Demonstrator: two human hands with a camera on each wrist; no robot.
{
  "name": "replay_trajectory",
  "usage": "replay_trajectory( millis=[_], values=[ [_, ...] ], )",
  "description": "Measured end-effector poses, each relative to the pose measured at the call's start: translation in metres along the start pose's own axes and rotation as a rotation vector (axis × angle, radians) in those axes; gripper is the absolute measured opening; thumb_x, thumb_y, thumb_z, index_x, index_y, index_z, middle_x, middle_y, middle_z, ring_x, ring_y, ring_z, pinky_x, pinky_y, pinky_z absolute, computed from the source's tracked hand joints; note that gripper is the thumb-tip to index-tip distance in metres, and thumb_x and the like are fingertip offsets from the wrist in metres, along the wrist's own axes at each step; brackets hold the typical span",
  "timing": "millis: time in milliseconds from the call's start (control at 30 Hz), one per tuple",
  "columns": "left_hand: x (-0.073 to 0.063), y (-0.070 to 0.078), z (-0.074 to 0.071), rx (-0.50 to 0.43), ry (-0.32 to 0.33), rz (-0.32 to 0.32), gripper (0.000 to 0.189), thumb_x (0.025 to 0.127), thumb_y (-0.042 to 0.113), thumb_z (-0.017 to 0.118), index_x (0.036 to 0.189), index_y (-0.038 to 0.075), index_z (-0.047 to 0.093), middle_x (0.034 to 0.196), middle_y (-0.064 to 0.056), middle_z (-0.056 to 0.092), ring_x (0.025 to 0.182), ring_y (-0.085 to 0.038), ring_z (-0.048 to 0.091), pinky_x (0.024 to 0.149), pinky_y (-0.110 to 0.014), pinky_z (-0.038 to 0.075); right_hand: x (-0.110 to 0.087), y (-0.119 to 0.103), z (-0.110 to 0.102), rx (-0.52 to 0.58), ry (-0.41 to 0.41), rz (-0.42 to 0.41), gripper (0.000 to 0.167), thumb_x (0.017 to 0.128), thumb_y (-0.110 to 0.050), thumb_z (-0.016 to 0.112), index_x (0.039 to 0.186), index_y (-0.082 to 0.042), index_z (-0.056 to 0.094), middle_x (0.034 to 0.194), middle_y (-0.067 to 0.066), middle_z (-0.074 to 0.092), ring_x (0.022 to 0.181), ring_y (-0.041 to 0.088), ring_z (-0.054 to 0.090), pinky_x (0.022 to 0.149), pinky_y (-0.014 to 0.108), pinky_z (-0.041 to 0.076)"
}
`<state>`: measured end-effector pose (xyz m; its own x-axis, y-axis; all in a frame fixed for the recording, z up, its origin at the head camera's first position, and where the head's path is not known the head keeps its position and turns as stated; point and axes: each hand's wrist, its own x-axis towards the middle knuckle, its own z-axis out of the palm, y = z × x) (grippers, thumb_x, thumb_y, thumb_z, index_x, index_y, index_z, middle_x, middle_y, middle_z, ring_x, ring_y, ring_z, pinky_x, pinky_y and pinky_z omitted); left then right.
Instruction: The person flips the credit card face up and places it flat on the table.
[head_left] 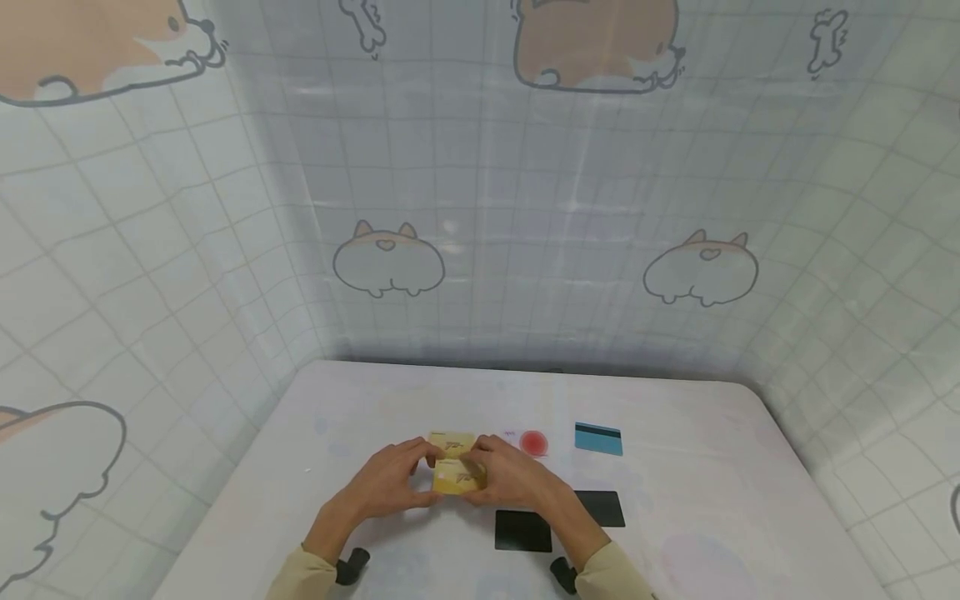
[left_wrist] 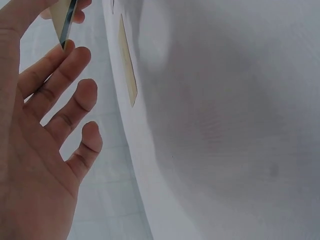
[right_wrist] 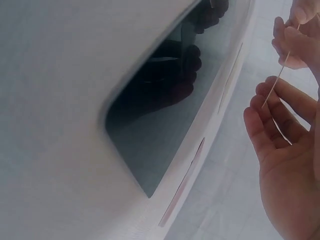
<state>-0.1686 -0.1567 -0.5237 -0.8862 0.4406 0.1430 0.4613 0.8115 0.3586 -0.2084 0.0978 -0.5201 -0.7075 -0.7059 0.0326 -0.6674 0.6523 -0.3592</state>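
Card [head_left: 454, 482] — thin, flat, yel. rect. — btwn both hands [head_left: 388, 480] [head_left: 516, 477]

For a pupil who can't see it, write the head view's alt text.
A person's hands hold a yellow card above a white table. Beyond it lies another yellow card; to the right are a card with a red circle, a blue card and two black cards.

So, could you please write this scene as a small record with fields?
Left hand: pinches a yellow card
Right hand: pinches the same card
Second yellow card: on the table, beyond the held one
Black cards: two, near the right forearm
Farther right: red-circle card, then blue card with dark stripe
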Motion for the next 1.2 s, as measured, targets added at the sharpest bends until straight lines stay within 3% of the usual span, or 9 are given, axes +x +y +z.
replay_trajectory(
  millis=[267,567,767,1200],
  values=[
    [0.001,-0.004,0.004,0.001,-0.052,-0.025,0.052,0.08,0.056,0.078,0.122,0.029,0.061,0.11,0.014,0.06,0.086,-0.005,0.052,0.073,-0.031,0.044,-0.001,0.005,0.0,-0.016,-0.03,-0.001,0.06,0.083,-0.053,0.077,0.132,-0.022,0.066,0.121,-0.007,0.057,0.101,0.007,0.051,0.094,0.027,0.049],
    [0.002,-0.006,0.007,0.011,-0.037,0.01,0.05,0.078,0.054,0.081,0.116,0.027,0.063,0.105,0.012,0.06,0.086,-0.006,0.053,0.071,-0.029,0.045,-0.001,0.01,0.001,-0.037,-0.074,0.013,0.058,0.082,-0.055,0.077,0.13,-0.023,0.068,0.121,-0.008,0.059,0.104,0.007,0.052,0.096,0.03,0.05],
    [0.004,-0.005,0.01,0.0,-0.091,-0.029,0.049,0.076,0.057,0.082,0.111,0.029,0.062,0.107,0.014,0.058,0.09,-0.006,0.053,0.078,-0.035,0.048,-0.001,0.01,0.002,-0.075,-0.1,0.019,0.056,0.08,-0.055,0.079,0.127,-0.025,0.07,0.122,-0.009,0.06,0.109,0.01,0.053,0.098,0.033,0.05],
    [0.011,-0.007,0.017,0.006,-0.145,-0.073,0.05,0.073,0.056,0.084,0.108,0.027,0.063,0.106,0.015,0.057,0.101,-0.009,0.055,0.091,-0.043,0.049,0.0,0.014,0.002,-0.131,-0.109,-0.013,0.054,0.079,-0.054,0.081,0.122,-0.023,0.07,0.111,-0.011,0.06,0.096,0.006,0.051,0.092,0.028,0.05]
  ],
)
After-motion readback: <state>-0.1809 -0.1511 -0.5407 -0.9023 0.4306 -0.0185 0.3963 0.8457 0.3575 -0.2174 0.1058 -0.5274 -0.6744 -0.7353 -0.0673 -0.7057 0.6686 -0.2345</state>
